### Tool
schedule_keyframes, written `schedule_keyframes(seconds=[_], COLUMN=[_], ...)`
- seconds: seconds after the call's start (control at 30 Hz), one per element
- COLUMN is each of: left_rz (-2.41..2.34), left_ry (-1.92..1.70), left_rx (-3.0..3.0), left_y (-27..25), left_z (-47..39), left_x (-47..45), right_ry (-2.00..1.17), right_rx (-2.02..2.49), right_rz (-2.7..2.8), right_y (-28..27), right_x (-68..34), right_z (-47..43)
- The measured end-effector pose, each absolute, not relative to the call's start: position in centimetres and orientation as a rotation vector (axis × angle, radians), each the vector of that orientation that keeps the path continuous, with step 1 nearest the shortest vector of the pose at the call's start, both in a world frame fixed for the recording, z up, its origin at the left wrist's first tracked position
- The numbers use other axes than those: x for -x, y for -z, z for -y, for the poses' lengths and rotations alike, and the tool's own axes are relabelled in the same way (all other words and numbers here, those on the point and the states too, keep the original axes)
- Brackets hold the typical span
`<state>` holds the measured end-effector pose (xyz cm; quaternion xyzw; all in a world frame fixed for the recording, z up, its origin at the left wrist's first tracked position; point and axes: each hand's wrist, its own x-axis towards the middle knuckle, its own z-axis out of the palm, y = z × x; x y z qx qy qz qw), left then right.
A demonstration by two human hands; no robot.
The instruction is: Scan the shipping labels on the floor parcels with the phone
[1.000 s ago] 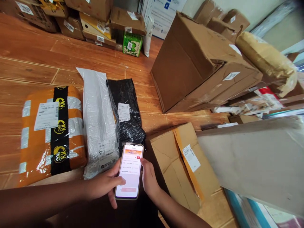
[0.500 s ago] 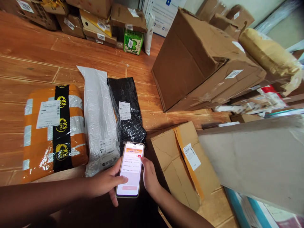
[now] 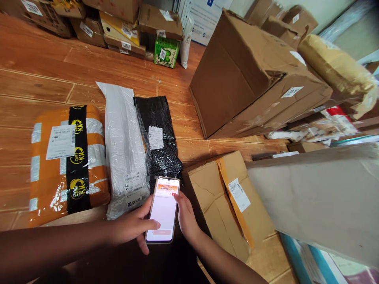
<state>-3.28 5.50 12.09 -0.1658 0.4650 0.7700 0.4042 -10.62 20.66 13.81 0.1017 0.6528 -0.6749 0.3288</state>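
A smartphone with a lit white and orange screen is held low in the middle of the view. My left hand grips its left edge, thumb lying across the lower screen. My right hand holds the right edge. Just beyond the phone lie three parcels on the tiled floor: an orange one with a black band, a long white plastic one and a black bubble-wrap one, each with a white label.
A flattened cardboard box lies right of the phone, a large brown carton behind it. More cartons line the far wall. A grey board and stacked parcels fill the right side.
The list on the phone's screen has given way to a mostly white page. My hands and the phone have risen slightly in view; the parcels lie as before.
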Motion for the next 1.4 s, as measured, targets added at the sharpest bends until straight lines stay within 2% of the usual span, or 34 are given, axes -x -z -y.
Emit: schedule_keyframes(seconds=[0.5, 0.9, 1.03, 1.17, 1.3, 1.4], left_rz=[-1.272, -1.059, -1.304, -1.59, -2.171, -2.268], left_ry=[-1.778, -1.976, -1.692, -1.378, -1.02, -0.799], left_rx=[0.432, 0.514, 0.395, 0.381, 0.535, 0.768], left_y=[-14.0, -12.6, -14.9, -16.8, -15.5, -13.7], left_z=[-6.4, -6.2, -4.2, 1.3, 7.7, 10.5], left_x=[2.6, 2.7, 3.0, 0.1, -6.7, -10.9], right_ry=[1.824, 1.918, 1.916, 1.851, 1.646, 1.518], right_rx=[-0.446, -0.418, -0.369, -0.258, -0.185, -0.104], right_rz=[-1.695, -1.049, -0.937, -0.826, -0.863, -0.859], right_y=[-13.4, -12.1, -12.8, -13.5, -14.7, -15.3], right_x=[10.9, 7.9, 7.8, 8.0, 9.4, 10.6], right_z=[-19.6, -20.9, -21.0, -21.7, -22.7, -22.7])
